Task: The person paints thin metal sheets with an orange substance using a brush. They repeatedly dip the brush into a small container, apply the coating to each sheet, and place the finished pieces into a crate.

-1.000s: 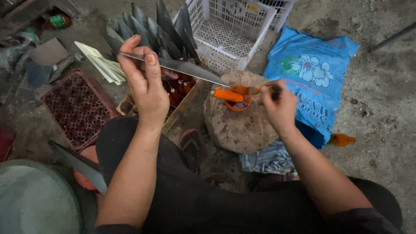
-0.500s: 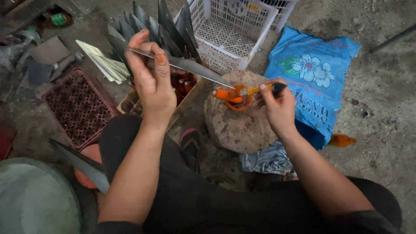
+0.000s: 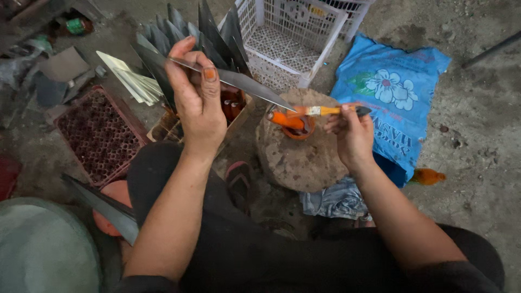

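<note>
Left fingers grip a metal blade; right fingers hold a paintbrush over an orange-paint bowl.

Bare forearms, dark trousers, orange paint stains on the left hand thumbnail.

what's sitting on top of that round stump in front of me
A small orange bowl sits on the round stump, with the orange-tipped paintbrush from the right hand resting across it. What is inside the bowl is covered by the brush.
</note>
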